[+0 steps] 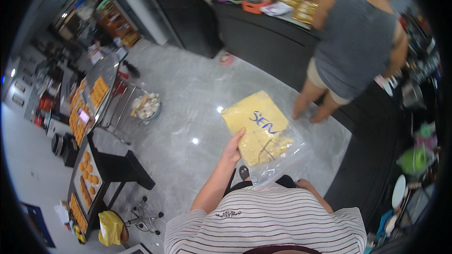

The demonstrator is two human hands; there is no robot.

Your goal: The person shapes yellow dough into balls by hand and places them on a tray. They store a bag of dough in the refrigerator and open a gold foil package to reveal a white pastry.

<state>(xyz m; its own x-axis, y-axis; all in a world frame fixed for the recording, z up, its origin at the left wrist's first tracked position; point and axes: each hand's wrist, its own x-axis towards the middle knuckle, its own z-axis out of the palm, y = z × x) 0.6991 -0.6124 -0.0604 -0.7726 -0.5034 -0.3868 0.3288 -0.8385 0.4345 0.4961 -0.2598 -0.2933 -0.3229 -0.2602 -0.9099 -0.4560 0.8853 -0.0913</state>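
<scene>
My left hand (235,146) grips the left edge of a clear zip bag (261,130) filled with a flat, pale yellow slab. Blue handwriting marks the bag, and the slab is cracked and crumbled at its lower right. The bag's loose plastic end hangs toward my striped shirt. Low at my right side, my right hand (303,183) is partly visible beside my dark bottoms; its fingers are too small and hidden to read.
A person (353,42) in a grey sleeveless top stands at the dark counter (261,24) ahead. At left are a table with a tray of round orange-brown pastries (88,173), a wheeled chair base (143,217) and a tub of eggshells (146,106) on the floor.
</scene>
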